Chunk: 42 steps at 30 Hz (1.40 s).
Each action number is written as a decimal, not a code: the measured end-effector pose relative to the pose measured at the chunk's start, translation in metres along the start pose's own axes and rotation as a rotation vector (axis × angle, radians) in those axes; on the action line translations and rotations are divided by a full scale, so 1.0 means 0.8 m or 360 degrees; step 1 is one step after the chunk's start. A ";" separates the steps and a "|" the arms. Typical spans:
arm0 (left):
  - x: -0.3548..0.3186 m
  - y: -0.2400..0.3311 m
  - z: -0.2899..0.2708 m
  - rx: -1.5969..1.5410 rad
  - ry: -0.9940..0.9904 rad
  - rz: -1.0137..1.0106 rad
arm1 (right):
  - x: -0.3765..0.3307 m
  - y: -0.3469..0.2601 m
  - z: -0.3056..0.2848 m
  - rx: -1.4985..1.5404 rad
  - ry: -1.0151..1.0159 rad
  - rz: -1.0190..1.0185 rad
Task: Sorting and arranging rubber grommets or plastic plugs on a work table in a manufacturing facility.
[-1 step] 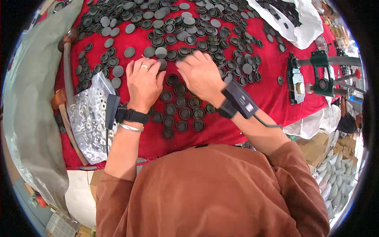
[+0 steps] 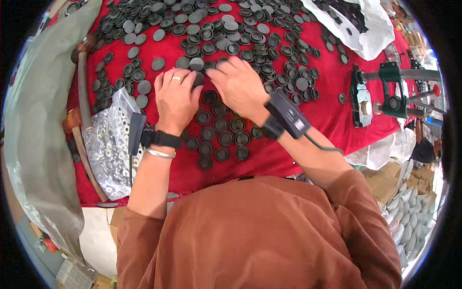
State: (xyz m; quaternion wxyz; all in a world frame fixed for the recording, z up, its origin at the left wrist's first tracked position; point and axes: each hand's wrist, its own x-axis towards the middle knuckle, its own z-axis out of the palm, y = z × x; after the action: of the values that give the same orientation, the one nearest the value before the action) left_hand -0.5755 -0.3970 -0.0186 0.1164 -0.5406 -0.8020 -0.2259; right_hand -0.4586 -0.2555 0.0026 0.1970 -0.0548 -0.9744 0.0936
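Note:
My left hand [image 2: 176, 98] is closed over the pile's near edge, with a round black cap [image 2: 198, 79] between its thumb and fingers. Just to its right, my right hand [image 2: 238, 86] reaches over the caps with fingers bent; its fingertips are smeared by motion, so what they hold does not show. Several ring-like black caps [image 2: 222, 124], hollow side up, lie in a loose patch below both hands. Beyond the hands spreads a big heap of black caps [image 2: 192, 38], some showing flat grey faces.
On the red cloth [image 2: 279, 149], a clear bag of metal washers [image 2: 108, 144] lies at left beside two wooden-handled hammers [image 2: 83, 86]. A green metal hand press [image 2: 392, 91] stands at right. A white sack [image 2: 370, 29] holding small black parts lies at the far right.
My right hand has shifted slightly left, toward my left hand. My left hand stays nearly in place around the cap.

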 end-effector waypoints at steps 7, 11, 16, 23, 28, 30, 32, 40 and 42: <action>0.007 -0.005 0.009 0.0137 -0.0077 0.0038 | 0.054 0.023 0.056 -0.0015 0.0029 -0.0203; 0.009 -0.006 0.005 0.0126 0.0092 -0.0044 | 0.064 0.028 0.067 -0.0101 0.0079 -0.0197; 0.016 -0.006 0.006 -0.0386 -0.0048 -0.0567 | 0.073 0.030 0.072 -0.0115 0.0215 -0.0171; 0.027 -0.027 0.015 -0.0435 0.0271 -0.0410 | 0.083 0.057 0.065 -0.0045 0.0245 -0.0303; 0.014 -0.063 0.010 -0.0289 0.0142 -0.0490 | 0.050 0.017 0.015 0.0599 -0.0071 0.0709; 0.019 -0.059 0.013 -0.0349 0.0104 -0.0447 | 0.028 0.009 0.000 0.0867 -0.0233 0.1012; 0.026 -0.052 0.011 -0.0201 -0.0085 -0.0385 | 0.011 0.006 0.018 0.1092 -0.0231 0.1198; 0.013 -0.037 -0.004 -0.0148 -0.0126 -0.0382 | -0.007 0.009 0.017 0.0798 -0.0148 0.0902; 0.006 -0.032 -0.008 -0.0157 -0.0119 -0.0369 | -0.011 0.009 0.021 0.0531 0.0088 0.0583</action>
State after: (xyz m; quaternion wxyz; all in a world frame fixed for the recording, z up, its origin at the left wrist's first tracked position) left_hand -0.6016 -0.4043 -0.0166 0.0327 -0.4574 -0.8507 -0.2569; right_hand -0.4568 -0.2524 -0.0173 0.2098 -0.1997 -0.9135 0.2856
